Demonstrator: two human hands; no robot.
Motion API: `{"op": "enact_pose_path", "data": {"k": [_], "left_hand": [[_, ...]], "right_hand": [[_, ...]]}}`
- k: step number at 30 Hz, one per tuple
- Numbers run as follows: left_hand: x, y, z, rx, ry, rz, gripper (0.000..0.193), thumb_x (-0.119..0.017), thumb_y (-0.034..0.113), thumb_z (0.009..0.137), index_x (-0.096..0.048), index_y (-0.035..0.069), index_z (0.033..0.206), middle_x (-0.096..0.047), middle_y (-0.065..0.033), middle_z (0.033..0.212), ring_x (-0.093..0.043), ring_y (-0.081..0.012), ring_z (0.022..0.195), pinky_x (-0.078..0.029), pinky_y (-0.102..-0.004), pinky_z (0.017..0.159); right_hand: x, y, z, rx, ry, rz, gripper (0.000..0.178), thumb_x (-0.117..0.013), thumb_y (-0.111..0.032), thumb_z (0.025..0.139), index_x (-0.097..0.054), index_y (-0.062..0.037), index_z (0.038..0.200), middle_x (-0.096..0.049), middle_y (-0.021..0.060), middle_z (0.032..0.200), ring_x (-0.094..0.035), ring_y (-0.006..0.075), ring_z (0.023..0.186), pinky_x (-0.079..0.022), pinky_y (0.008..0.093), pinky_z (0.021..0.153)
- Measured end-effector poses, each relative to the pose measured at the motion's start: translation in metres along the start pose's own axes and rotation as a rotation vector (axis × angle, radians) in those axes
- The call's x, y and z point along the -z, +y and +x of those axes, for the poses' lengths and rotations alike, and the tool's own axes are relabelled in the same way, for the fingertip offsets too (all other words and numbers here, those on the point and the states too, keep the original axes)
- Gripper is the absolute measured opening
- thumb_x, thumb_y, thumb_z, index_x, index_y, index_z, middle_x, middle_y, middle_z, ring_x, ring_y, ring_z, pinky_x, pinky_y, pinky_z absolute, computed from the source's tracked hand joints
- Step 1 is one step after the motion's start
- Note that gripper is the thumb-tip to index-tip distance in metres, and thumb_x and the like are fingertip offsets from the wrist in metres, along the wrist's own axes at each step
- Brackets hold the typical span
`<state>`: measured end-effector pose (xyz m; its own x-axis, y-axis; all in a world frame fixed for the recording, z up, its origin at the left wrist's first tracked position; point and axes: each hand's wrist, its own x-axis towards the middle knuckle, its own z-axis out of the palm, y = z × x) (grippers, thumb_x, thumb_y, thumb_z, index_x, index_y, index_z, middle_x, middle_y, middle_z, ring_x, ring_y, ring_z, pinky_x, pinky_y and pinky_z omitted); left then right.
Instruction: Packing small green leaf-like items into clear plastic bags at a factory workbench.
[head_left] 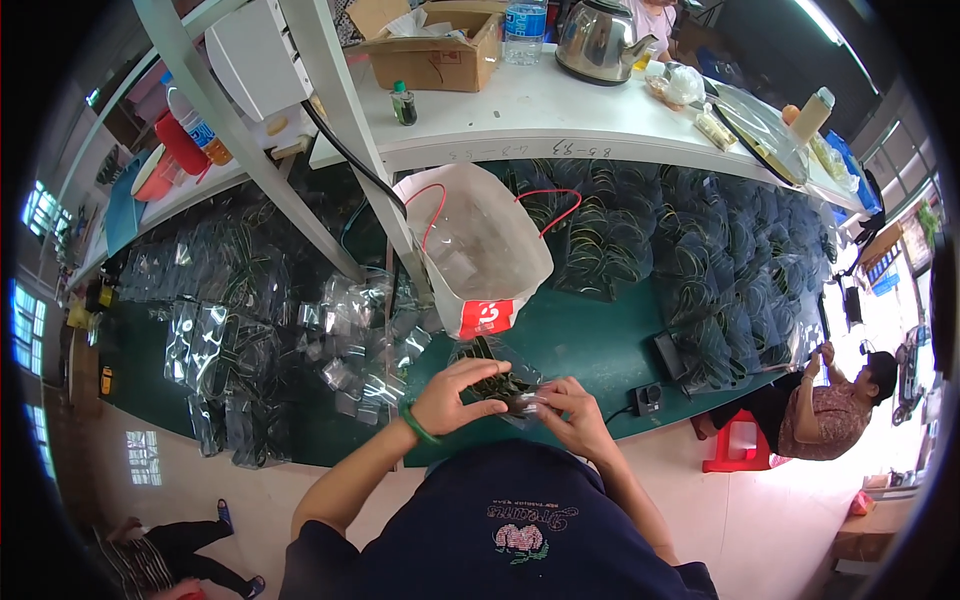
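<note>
Over the green table, both hands' grips, left hand and right hand, clasp a cable-filled clear bag.

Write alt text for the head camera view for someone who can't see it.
Both hands, left hand and right hand, hold a small clear plastic bag of coiled dark cable over a green worktable. Behind stands a clear plastic bag with red handles, among piles of bagged cables.

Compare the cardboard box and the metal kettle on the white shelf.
The cardboard box is brown, square-edged and open-topped; the metal kettle is shiny silver, rounded and spouted. The box sits left, the kettle right, apart. Both rest on the white shelf.
</note>
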<state>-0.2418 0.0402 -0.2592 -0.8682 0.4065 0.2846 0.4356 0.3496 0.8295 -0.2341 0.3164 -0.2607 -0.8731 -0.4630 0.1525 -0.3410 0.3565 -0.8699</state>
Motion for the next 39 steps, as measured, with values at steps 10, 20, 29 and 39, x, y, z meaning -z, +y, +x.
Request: {"op": "enact_pose_path", "data": {"k": [10, 20, 29, 39], "left_hand": [[-0.038, -0.085, -0.052, -0.160, -0.059, 0.663, 0.010, -0.081, 0.023, 0.090, -0.078, 0.017, 0.097, -0.073, 0.0047, 0.091, -0.067, -0.0160, 0.097, -0.042, -0.0481, 0.110], [-0.054, -0.020, -0.029, 0.037, 0.104, 0.468, 0.034, -0.081, 0.041, 0.092, -0.080, 0.010, 0.105, -0.081, -0.0026, 0.097, -0.074, -0.0176, 0.088, -0.037, -0.0485, 0.104], [-0.070, -0.052, -0.011, 0.019, 0.040, 0.364, 0.014, -0.073, 0.020, 0.097, -0.080, 0.014, 0.106, -0.081, -0.0043, 0.095, -0.075, -0.0232, 0.091, -0.049, -0.0396, 0.092], [-0.064, -0.063, -0.015, 0.106, -0.093, 0.340, 0.015, -0.070, 0.022, 0.098, -0.079, 0.012, 0.105, -0.081, -0.0075, 0.096, -0.076, -0.0273, 0.093, -0.053, -0.0406, 0.093]], "right_hand": [[-0.016, 0.015, 0.007, -0.198, 0.038, 0.023, 0.022, -0.084, -0.015, 0.091, -0.085, -0.0104, 0.113, -0.080, 0.0050, 0.093, -0.064, 0.0223, 0.085, -0.054, 0.0357, 0.079], [0.009, 0.050, 0.016, -0.110, 0.027, -0.051, 0.022, -0.086, -0.009, 0.089, -0.085, -0.0077, 0.110, -0.077, 0.0074, 0.100, -0.067, 0.0208, 0.092, -0.055, 0.0343, 0.083], [0.011, 0.069, 0.031, -0.099, -0.050, -0.027, 0.021, -0.083, -0.008, 0.092, -0.080, -0.0026, 0.112, -0.079, 0.0116, 0.098, -0.074, 0.0211, 0.082, -0.058, 0.0337, 0.076], [0.003, 0.078, 0.027, -0.013, -0.107, -0.328, 0.018, -0.079, -0.005, 0.086, -0.081, -0.0101, 0.103, -0.075, 0.0103, 0.095, -0.072, 0.0308, 0.092, -0.059, 0.0425, 0.083]]}}
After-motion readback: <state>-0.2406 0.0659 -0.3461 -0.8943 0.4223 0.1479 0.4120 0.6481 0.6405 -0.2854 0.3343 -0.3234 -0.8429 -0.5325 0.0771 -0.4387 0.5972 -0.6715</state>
